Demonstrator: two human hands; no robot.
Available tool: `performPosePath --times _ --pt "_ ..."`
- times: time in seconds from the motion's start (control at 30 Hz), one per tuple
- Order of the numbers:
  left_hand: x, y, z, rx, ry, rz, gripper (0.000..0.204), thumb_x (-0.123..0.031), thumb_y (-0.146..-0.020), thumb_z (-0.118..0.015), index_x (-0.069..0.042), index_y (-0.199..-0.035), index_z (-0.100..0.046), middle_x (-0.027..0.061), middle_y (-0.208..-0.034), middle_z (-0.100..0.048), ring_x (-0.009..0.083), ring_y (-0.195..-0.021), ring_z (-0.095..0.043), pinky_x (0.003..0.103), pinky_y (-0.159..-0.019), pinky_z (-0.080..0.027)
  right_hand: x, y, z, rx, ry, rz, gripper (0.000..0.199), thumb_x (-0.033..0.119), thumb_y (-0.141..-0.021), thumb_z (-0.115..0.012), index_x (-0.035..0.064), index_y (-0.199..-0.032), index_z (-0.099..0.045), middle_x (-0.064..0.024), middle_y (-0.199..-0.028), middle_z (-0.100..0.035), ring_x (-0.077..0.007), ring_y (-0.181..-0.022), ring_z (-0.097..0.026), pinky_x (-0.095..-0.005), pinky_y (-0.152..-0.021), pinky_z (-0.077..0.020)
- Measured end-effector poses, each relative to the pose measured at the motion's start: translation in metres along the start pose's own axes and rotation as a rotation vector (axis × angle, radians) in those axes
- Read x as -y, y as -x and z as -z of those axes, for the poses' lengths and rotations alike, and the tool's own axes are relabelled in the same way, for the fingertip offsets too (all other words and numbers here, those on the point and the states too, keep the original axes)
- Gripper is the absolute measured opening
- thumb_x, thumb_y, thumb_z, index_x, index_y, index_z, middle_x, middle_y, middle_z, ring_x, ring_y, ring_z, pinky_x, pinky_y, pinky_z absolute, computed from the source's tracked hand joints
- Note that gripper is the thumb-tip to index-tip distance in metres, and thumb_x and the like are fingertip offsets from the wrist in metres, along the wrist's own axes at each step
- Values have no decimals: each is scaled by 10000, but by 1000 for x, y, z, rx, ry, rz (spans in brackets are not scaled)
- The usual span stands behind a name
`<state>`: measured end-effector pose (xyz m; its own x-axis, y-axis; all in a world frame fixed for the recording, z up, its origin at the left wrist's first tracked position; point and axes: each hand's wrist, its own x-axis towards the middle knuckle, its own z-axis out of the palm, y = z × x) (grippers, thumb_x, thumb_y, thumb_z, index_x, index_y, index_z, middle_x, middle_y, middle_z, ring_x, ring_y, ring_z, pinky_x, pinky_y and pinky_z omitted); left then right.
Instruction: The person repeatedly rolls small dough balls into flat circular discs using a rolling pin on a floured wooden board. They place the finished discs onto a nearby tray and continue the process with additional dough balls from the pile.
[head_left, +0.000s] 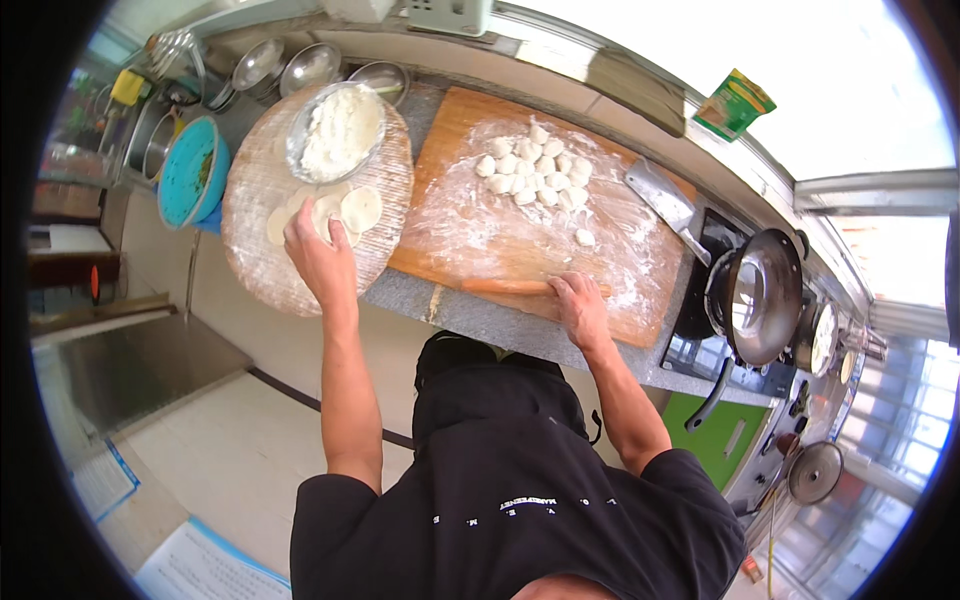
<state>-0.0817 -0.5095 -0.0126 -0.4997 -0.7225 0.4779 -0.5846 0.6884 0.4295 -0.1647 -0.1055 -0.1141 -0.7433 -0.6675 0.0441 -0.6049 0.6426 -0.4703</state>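
My left hand (324,258) is over a round, floured woven tray (255,250) on the left. Its thumb and fingers are apart, with the fingertips at several thin, round dough wrappers (361,209) lying there. A bowl of white flour (343,132) stands on the same tray, beyond the wrappers. My right hand (580,308) grips the right part of a wooden rolling pin (505,286), which rests along the near side of a floured wooden board (450,200). Farther back on the board lies a cluster of small dough pieces (545,170). One single dough piece (585,237) sits closer to my right hand.
A metal scraper or cleaver (662,197) lies at the board's right edge. Past it, a dark wok (763,297) sits on the stove, its handle pointing toward me. A blue bowl (193,172) is left of the tray. Metal bowls (311,68) line the back; a green packet (735,105) stands on the sill.
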Motion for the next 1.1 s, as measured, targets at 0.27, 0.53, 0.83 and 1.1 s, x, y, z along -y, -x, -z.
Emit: performPosePath --times 0.27,0.53,0.83,1.1 --pt "-163 115 -126 977 630 -488 280 -103 -1010 -689 -60 -1283 -733 139 -1333 -678 294 -1218 -677 435 -1046 -551 -10 18 1 -24 20 -25 330 110 -942 -600 72 -1250 -710 -109 -1205 -681 -335 -1174 -641 -456 -1067 -492" --pt "-198 136 -169 1286 205 -811 412 -98 -969 -749 -136 -1376 -700 128 -1211 -633 323 -1142 -646 430 -1017 -561 -14 27 -1 -44 -5 0 321 147 -952 -585 61 -1235 -708 -108 -1183 -663 -320 -1182 -633 -438 -1040 -496" --pt "-189 142 -181 969 324 -1119 613 -371 -1038 -647 -109 -1580 -525 137 -1680 -432 334 -1571 -383 479 -1304 -323 -14 30 1 -53 -34 32 332 147 -936 -587 48 -1231 -704 -107 -1184 -658 -320 -1192 -631 -442 -1045 -499" --pt "-199 164 -191 935 61 -1298 898 -709 -1057 -420 -164 -1746 -238 105 -1804 -233 293 -1667 -205 492 -1378 -120 -18 29 4 -66 -59 54 328 130 -936 -587 36 -1226 -707 -120 -1212 -655 -328 -1185 -632 -446 -1043 -502"
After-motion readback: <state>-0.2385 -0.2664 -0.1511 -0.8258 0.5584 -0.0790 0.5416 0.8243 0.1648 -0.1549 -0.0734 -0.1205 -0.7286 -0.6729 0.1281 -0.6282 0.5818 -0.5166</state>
